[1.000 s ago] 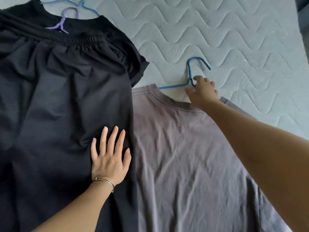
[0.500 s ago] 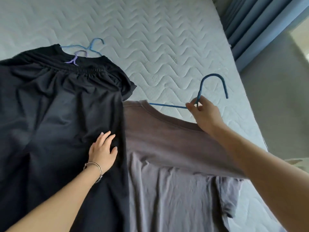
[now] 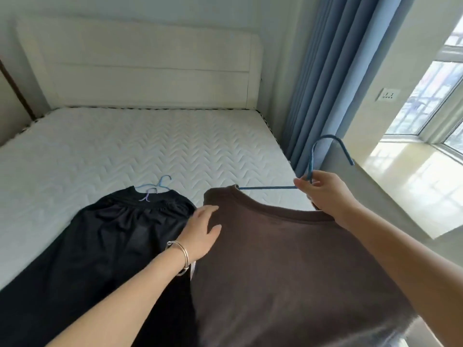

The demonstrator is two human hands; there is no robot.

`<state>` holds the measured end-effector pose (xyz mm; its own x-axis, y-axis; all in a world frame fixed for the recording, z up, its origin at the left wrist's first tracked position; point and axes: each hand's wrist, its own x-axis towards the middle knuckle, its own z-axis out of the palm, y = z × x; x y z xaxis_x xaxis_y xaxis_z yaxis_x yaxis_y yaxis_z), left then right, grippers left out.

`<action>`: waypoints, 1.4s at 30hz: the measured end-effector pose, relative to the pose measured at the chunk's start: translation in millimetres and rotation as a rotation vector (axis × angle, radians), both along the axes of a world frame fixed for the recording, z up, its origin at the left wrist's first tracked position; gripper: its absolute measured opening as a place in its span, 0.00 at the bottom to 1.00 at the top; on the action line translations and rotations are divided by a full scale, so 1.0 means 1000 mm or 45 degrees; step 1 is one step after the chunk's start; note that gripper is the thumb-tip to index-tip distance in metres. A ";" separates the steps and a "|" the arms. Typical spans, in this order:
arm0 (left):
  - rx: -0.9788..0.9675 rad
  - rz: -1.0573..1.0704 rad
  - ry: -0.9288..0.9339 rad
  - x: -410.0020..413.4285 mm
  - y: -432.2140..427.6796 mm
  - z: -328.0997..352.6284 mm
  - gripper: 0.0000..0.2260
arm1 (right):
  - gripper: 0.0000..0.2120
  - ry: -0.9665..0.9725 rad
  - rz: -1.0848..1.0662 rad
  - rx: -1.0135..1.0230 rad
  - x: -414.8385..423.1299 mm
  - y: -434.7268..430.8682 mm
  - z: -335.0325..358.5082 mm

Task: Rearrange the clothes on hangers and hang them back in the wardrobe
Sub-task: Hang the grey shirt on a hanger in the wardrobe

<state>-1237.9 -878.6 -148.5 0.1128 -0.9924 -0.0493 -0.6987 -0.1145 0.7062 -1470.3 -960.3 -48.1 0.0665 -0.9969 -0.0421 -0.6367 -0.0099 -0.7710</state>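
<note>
A brown T-shirt (image 3: 288, 259) hangs on a blue hanger (image 3: 312, 159), raised off the bed. My right hand (image 3: 323, 191) is shut on the hanger at the base of its hook. My left hand (image 3: 203, 229), with a bracelet at the wrist, rests open against the shirt's left shoulder edge. Black clothes (image 3: 105, 241) lie flat on the mattress at the left, with a light blue hanger (image 3: 160, 184) and a purple hanger (image 3: 147, 196) sticking out at their top.
The white quilted mattress (image 3: 125, 146) stretches back to a cream headboard (image 3: 140, 68). Blue curtains (image 3: 325, 71) hang at the right of the bed, beside a window sill (image 3: 406, 181) and a window (image 3: 431, 96). No wardrobe is in view.
My right hand has lifted the hanger and brown shirt up off the bed. My left hand left the black clothes and moved right onto the shirt. The camera tilted upward.
</note>
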 end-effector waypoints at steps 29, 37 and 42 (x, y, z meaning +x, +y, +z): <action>-0.606 0.461 -0.431 -0.030 0.227 0.408 0.05 | 0.18 -0.406 1.106 -0.320 0.089 0.227 0.332; -0.789 0.866 -0.547 0.046 0.318 0.398 0.08 | 0.10 -0.197 0.827 -0.867 0.131 0.221 0.307; -0.726 1.017 -0.598 0.096 0.398 0.391 0.07 | 0.12 -0.146 1.047 -0.725 0.183 0.255 0.269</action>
